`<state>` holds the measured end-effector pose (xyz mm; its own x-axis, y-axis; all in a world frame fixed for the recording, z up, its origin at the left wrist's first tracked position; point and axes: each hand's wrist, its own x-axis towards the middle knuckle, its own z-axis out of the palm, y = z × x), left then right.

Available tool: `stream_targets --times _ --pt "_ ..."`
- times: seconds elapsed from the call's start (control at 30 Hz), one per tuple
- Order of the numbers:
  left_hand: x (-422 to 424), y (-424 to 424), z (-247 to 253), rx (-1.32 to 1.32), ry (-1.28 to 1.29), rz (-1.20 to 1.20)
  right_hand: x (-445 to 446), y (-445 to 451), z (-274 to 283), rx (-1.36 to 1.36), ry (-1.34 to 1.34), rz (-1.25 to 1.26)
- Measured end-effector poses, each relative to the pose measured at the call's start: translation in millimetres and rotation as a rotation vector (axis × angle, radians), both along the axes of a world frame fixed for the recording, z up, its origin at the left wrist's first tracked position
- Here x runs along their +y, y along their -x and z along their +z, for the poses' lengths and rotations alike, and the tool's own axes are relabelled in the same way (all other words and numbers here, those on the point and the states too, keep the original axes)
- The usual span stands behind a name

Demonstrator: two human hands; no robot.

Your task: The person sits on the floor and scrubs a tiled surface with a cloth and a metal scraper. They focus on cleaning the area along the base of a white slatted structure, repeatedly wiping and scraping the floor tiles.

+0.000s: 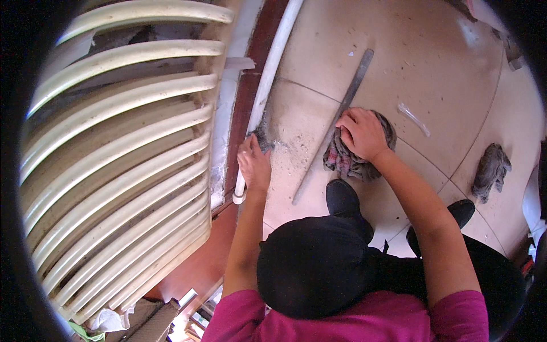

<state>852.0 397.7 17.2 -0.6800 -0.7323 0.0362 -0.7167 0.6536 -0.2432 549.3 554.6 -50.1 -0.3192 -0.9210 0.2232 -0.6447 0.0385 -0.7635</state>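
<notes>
My left hand [255, 164] reaches down beside a white pipe [267, 77] that runs low along the wall. Its fingertips touch a dark grey clump of dust [261, 136] on the tiled floor; whether they pinch any of it is hard to see. My right hand [363, 132] grips a crumpled, dirty grey cloth [386, 128] with reddish patches. Partly under that hand and cloth, a long flat grey bar [359, 79] lies slantwise on the floor. Grey grit [299, 147] is scattered between the hands.
A cream radiator [128, 124] fills the left side. A second grey cloth [491, 171] and a clear plastic piece [413, 119] lie on the tiles [427, 55] to the right. My dark shoe [343, 199] is just below the held cloth. Fabric items [145, 320] sit under the radiator.
</notes>
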Motion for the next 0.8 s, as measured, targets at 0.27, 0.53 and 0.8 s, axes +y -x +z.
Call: stream_targets --times 0.27,0.53,0.8 --pt "-50.7 19.9 -41.4 -0.018 0.278 -0.063 -0.2 -1.7 3.3 -0.003 -0.024 -0.019" --pt "-107.8 186.0 -23.1 0.026 0.337 -0.085 -5.5 -2.8 5.0 0.031 0.002 -0.011" --pt "-25.2 -21.4 -25.9 -0.139 0.159 0.172 0.9 1.5 1.2 -0.006 0.02 -0.033"
